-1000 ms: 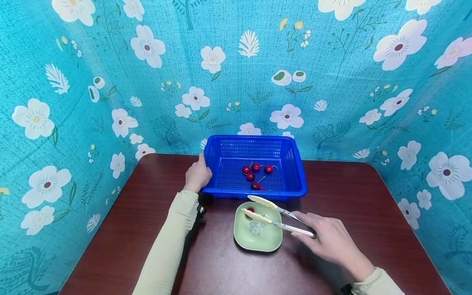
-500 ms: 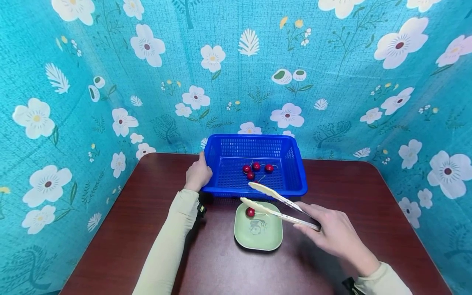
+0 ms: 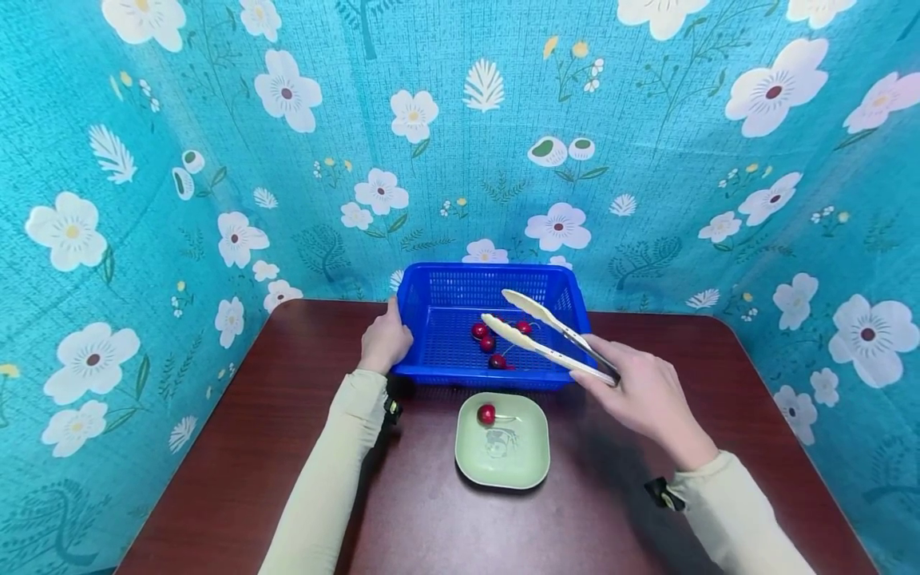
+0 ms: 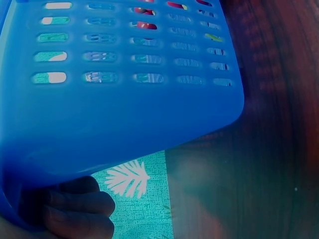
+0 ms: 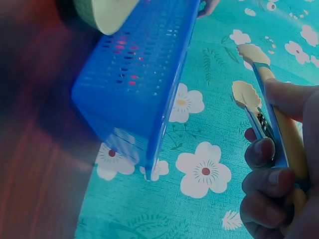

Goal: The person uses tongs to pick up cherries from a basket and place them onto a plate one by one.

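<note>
My left hand [image 3: 386, 339] grips the left rim of a blue plastic basket [image 3: 431, 374]; in the left wrist view its fingers [image 4: 82, 209] curl under that rim. Several red cherries [image 3: 488, 343] with stems lie on the basket floor, partly hidden by the tongs. My right hand [image 3: 642, 393] holds a pair of tongs [image 3: 535, 346] with cream scalloped tips and metal arms. The tongs' tips are spread apart over the basket, with nothing between them. In front of the basket sits a pale green square dish [image 3: 503, 471] with a panda print, and one cherry [image 3: 486, 414] lies in it.
A dark reddish-brown table [image 3: 287, 415] bears the basket and dish. Behind it and along both sides hangs a turquoise curtain [image 3: 460, 160] with white flowers, close to the basket's back edge.
My right hand has lifted the tongs from over the dish and carried them forward above the basket. The cherry in the dish now shows fully. My left hand has stayed at the rim.
</note>
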The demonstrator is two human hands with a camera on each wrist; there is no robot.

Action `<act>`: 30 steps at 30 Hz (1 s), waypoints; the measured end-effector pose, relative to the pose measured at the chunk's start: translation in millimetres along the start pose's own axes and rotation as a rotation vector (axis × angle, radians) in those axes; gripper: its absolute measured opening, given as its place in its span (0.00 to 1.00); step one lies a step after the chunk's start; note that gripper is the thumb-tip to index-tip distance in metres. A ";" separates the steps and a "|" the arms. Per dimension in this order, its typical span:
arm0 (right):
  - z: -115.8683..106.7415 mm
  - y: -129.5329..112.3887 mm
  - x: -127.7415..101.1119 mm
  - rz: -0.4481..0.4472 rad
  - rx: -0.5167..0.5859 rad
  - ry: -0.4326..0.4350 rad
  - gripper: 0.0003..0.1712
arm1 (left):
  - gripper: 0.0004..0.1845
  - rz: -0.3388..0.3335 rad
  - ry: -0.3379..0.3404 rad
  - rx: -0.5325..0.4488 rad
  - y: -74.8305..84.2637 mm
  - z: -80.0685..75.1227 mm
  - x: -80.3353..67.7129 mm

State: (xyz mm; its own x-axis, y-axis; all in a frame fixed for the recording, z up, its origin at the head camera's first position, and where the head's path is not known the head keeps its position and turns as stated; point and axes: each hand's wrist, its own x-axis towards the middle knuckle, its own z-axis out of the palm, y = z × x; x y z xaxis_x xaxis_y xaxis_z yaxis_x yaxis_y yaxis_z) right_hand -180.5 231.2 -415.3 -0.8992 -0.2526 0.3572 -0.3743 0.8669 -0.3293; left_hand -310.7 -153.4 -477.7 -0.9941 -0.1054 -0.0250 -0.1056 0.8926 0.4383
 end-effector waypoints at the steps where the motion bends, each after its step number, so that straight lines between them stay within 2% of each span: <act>1: 1.0 -0.6 5.6 0.011 0.004 -0.012 0.33 | 0.39 0.000 0.000 -0.002 -0.4 0.2 0.3; 8: 14.1 -4.8 41.3 0.081 -0.003 -0.086 0.36 | 0.38 0.009 0.007 -0.003 -0.6 -0.5 0.4; 14: 30.9 -4.7 60.5 0.131 0.023 -0.135 0.38 | 0.38 0.002 0.000 -0.011 1.8 -1.4 -1.5; 22: 51.8 -1.1 75.1 0.183 0.039 -0.198 0.39 | 0.38 0.008 0.010 -0.021 1.7 -0.8 -0.3; 30: 66.6 6.3 78.7 0.206 0.023 -0.234 0.40 | 0.38 -0.005 -0.016 -0.022 2.2 -2.5 -1.3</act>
State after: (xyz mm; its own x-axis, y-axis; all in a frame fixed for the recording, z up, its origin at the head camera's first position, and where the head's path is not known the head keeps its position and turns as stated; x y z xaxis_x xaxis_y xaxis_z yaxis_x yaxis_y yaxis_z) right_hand -268.7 188.2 -447.5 -0.9834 -0.1668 0.0713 -0.1814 0.9008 -0.3944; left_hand -309.6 -152.5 -474.5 -0.9939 -0.1025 -0.0410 -0.1099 0.8824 0.4576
